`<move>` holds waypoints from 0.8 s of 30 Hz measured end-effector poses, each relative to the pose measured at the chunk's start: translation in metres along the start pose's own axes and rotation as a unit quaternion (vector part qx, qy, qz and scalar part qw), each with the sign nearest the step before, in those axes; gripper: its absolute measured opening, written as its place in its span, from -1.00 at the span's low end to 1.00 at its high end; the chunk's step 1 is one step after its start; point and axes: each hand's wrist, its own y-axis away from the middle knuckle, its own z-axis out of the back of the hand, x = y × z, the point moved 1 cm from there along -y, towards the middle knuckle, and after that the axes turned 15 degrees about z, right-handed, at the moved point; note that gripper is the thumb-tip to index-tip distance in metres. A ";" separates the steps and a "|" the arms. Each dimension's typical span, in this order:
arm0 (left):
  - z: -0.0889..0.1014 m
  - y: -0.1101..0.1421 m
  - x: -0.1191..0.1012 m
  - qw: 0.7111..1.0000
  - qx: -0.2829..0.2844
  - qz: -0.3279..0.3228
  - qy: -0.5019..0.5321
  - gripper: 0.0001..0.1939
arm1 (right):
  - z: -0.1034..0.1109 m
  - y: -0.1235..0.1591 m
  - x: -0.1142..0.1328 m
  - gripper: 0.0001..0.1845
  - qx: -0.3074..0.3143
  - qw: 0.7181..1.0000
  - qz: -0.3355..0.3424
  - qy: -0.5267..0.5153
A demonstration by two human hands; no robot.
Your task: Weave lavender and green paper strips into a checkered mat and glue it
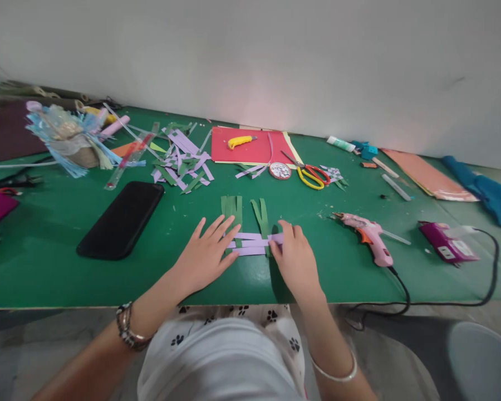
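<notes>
Purple paper strips (250, 251) lie crosswise over and under green paper strips (234, 206) on the table in front of me. My left hand (209, 250) rests flat with spread fingers on the left part of the weave, holding nothing. At the right ends of the purple strips, my right hand (294, 253) has its thumb and fingertips closed on a purple strip, beside a split pair of green strips (260, 214). The strips' left ends are hidden under my left hand.
A black phone (121, 220) lies to the left. Beyond the weave are loose paper strips (183, 159), red paper with a yellow cutter (241, 142), and scissors (307, 170). At right, a pink glue gun (367, 234) is corded to a purple socket box (446, 242).
</notes>
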 end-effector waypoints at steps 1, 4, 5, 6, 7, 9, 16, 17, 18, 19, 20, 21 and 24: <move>0.000 0.000 0.000 1.000 -0.001 0.000 0.001 -0.47 | -0.001 0.000 -0.001 -0.63 -0.014 1.000 0.007 -0.026; -0.001 0.000 0.000 1.000 -0.007 0.001 0.003 -0.47 | -0.002 0.000 -0.005 -0.59 -0.050 0.994 0.018 -0.093; -0.001 0.000 0.001 1.000 -0.008 0.000 0.002 -0.47 | -0.002 0.000 -0.007 -0.58 -0.057 0.992 0.020 -0.113; -0.001 0.000 0.000 1.000 -0.007 0.001 0.000 -0.47 | -0.002 0.001 -0.008 -0.59 -0.062 0.989 0.021 -0.132; -0.001 0.000 0.000 1.000 -0.005 0.001 -0.002 -0.47 | -0.001 0.001 -0.010 -0.60 -0.068 0.986 0.022 -0.149; 0.000 0.000 0.000 1.000 0.005 0.004 -0.008 -0.48 | 0.000 0.000 -0.013 -0.62 -0.073 0.982 0.021 -0.174; 0.002 0.001 -0.001 1.000 0.007 0.005 -0.003 -0.49 | 0.000 -0.002 -0.018 -0.68 -0.004 0.991 -0.004 -0.137; 0.002 0.001 -0.001 1.000 0.006 0.006 -0.002 -0.49 | 0.001 -0.002 -0.018 -0.67 0.001 0.991 -0.004 -0.137; 0.001 0.001 0.000 1.000 0.006 0.006 -0.001 -0.49 | 0.002 -0.003 -0.018 -0.67 0.001 0.990 -0.006 -0.141; 0.001 0.001 0.000 1.000 0.007 0.006 0.000 -0.49 | 0.004 -0.003 -0.018 -0.66 -0.002 0.989 -0.014 -0.147; 0.001 0.001 0.000 1.000 0.006 0.004 0.001 -0.49 | 0.006 -0.003 -0.018 -0.64 -0.010 0.987 -0.027 -0.157; 0.001 0.001 0.000 1.000 0.004 0.003 0.002 -0.49 | 0.008 -0.004 -0.018 -0.61 -0.020 0.984 -0.043 -0.169; 0.001 0.001 0.000 1.000 0.006 0.003 0.003 -0.49 | 0.017 -0.006 -0.016 -0.48 -0.053 0.971 -0.091 -0.215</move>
